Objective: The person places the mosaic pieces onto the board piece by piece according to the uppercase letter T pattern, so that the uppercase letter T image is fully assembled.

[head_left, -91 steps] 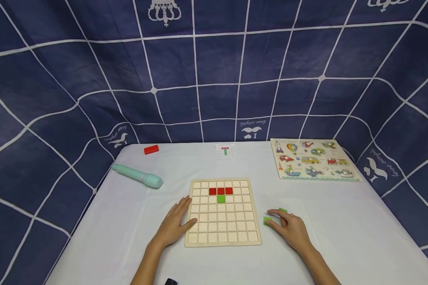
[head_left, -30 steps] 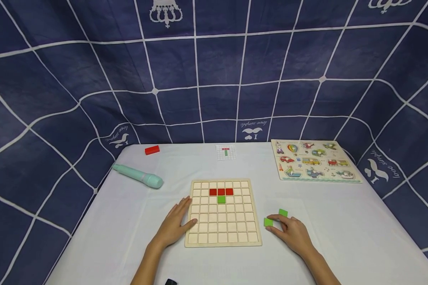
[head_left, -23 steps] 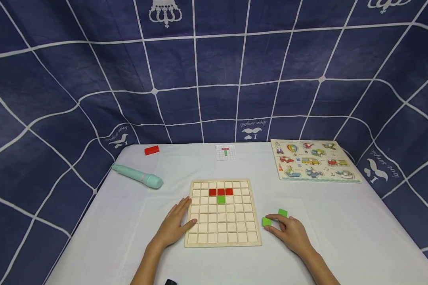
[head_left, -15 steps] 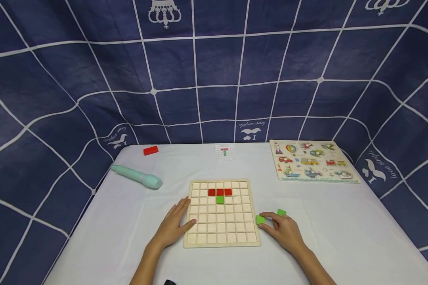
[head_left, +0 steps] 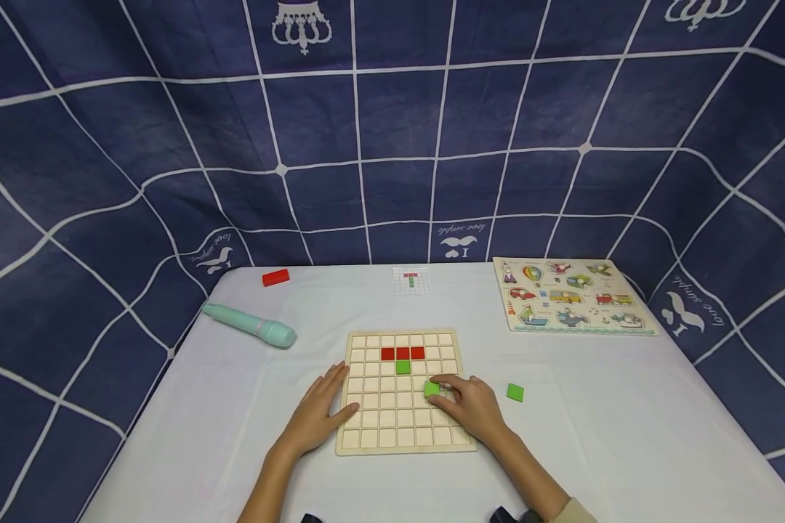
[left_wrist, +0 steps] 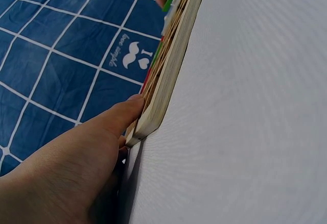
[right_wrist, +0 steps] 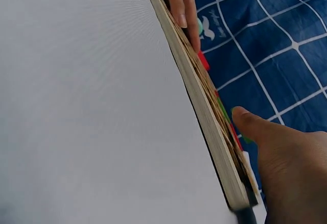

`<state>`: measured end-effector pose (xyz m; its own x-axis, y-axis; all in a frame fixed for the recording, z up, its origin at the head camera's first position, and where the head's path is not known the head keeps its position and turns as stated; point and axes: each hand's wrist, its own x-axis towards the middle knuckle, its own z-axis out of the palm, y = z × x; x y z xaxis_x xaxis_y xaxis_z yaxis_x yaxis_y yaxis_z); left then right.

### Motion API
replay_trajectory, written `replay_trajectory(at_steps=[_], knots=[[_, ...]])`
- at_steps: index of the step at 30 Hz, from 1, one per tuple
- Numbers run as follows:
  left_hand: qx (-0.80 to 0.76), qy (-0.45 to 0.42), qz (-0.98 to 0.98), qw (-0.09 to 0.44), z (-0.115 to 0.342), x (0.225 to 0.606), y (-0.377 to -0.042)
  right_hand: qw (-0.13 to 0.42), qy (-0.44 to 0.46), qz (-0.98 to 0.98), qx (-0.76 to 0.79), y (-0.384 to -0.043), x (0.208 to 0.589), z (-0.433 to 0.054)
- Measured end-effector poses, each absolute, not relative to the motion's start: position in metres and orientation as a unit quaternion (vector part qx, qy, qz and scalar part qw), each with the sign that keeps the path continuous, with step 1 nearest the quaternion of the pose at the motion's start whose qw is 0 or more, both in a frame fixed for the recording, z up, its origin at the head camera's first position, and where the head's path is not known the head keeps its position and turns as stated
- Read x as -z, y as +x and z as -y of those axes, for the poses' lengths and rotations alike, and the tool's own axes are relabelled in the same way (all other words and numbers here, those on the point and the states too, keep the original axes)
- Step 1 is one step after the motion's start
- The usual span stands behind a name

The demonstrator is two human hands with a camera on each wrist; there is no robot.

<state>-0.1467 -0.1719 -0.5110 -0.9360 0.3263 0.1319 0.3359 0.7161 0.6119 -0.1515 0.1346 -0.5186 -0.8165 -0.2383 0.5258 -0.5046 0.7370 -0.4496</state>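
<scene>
A wooden grid board (head_left: 369, 438) lies mid-table, with three red tiles (head_left: 403, 354) in a row and a green tile (head_left: 403, 367) under the middle one. My left hand (head_left: 314, 410) rests against the board's left edge, its fingers extended and thumb on the rim. Over the board's right half, my right hand (head_left: 474, 408) pinches another green tile (head_left: 432, 390) between thumb and finger. That held tile shows beyond the board in the left wrist view (left_wrist: 168, 2); the thumb mostly hides it in the right wrist view. A loose green tile (head_left: 515, 392) lies right of the board.
Behind the board lies a small card (head_left: 411, 282) printed with a red-and-green T on a grid. A picture puzzle board (head_left: 572, 296) is at back right. A teal microphone-like object (head_left: 251, 325) and a red block (head_left: 276, 277) lie left. Patterned blue cloth hangs behind.
My right hand has picked up the nearer green tile from beside the board and carried it left over the grid. My left hand stays at the board's edge.
</scene>
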Motion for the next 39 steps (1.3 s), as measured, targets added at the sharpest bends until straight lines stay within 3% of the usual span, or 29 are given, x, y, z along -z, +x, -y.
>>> replay_trajectory(at_steps=[14,39], knots=[[0.328,-0.177,0.928,0.007,0.174,0.515,-0.147,0.2,0.228,0.904,-0.301,-0.171,0.519,-0.096],[0.331,-0.176,0.927,0.008,0.172,0.511,-0.147,0.191,0.231,0.916,-0.268,-0.174,0.52,-0.092]])
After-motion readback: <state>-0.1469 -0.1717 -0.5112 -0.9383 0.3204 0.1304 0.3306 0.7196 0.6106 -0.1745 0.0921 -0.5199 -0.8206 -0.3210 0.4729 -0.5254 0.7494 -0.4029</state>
